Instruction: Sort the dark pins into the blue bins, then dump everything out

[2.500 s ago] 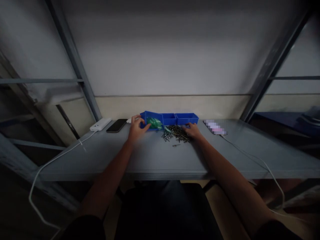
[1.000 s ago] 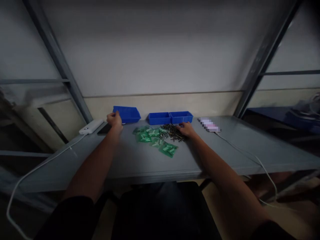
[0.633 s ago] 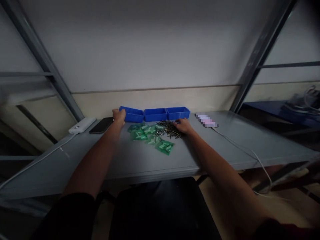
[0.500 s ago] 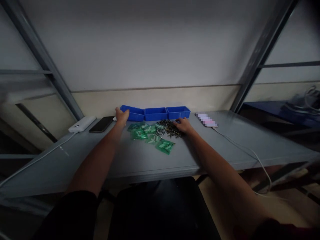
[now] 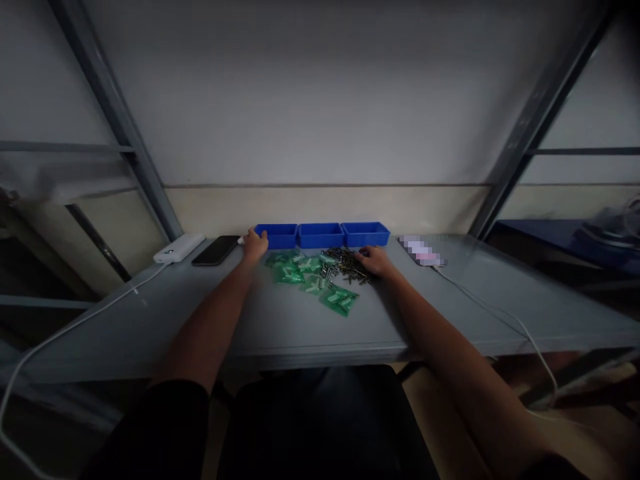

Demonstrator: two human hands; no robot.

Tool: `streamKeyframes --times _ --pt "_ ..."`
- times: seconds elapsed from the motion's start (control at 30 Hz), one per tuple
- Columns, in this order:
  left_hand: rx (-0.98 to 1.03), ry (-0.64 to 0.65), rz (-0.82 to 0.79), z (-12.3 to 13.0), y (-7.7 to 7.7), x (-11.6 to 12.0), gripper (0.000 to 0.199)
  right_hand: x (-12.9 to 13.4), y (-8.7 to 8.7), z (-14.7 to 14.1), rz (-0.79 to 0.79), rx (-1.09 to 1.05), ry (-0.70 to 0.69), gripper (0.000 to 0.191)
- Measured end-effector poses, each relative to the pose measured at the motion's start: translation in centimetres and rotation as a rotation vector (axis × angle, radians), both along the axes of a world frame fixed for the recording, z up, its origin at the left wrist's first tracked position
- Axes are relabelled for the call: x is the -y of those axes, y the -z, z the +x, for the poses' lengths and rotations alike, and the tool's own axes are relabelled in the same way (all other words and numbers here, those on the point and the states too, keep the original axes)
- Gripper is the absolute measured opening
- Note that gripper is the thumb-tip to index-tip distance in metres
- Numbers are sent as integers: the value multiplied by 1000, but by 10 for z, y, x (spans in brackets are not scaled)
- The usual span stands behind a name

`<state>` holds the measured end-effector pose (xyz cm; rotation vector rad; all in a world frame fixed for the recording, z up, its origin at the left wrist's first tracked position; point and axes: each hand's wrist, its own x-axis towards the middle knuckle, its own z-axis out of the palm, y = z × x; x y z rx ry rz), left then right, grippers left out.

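My left hand (image 5: pixel 255 245) is closed on the left end of a blue bin (image 5: pixel 280 244), the leftmost of three in a row. Beside it stand the middle blue bin (image 5: pixel 321 239) and the right blue bin (image 5: pixel 367 238). Resting at the right side of a heap of dark screws (image 5: pixel 347 263), my right hand (image 5: pixel 375 261) has its fingers loosely bent and apart, with nothing visible in them. Silvery screws (image 5: pixel 327 273) lie left of the heap. Several green plastic packets (image 5: pixel 287 270) with pale pieces inside spread in front of the bins, one packet (image 5: pixel 340 300) nearest me.
On the left lie a black phone (image 5: pixel 216 251) and a white power bank (image 5: pixel 179 249) with a cable. A lit phone (image 5: pixel 421 251) with a white cable (image 5: pixel 480 303) lies at the right. Metal posts (image 5: pixel 520 150) frame the grey table (image 5: pixel 310 337).
The left bin, which sat askew under my left hand, now lines up with the other two. My right hand stays by the screws, its fingers more bent. The view has shifted slightly.
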<state>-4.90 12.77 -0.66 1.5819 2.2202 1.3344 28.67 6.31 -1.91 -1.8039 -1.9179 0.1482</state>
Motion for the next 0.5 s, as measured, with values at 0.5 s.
streamKeyframes --times 0.5 --pt "-200 42 226 22 0 44 40 3 -2 -10 -13 -141 -118 57"
